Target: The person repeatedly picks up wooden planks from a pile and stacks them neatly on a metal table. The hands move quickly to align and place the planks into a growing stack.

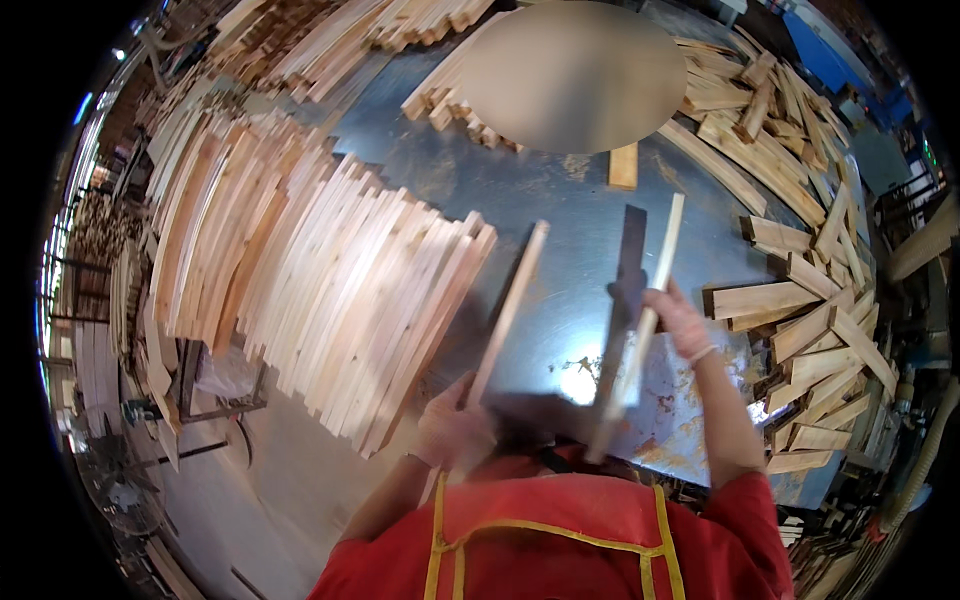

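Note:
My right hand (682, 320) is closed around a pale, narrow wooden strip (662, 260), which is raised over the metal table and casts a dark shadow beside it. The strip's near end is smeared by motion, close to my apron. My left hand (450, 425) is blurred, with its fingers wrapped round the near end of another wooden strip (512, 305). That strip slants away from me, just right of a wide row of similar wooden strips (350, 290) lying side by side.
Metal table (420, 165) surface shows between the stacks. Loose short boards (825, 370) lie jumbled along the right edge, with longer boards (750, 150) behind them. More strips (330, 45) are stacked at the far left. A fan (125, 485) stands lower left. A blurred oval hides part of the far side.

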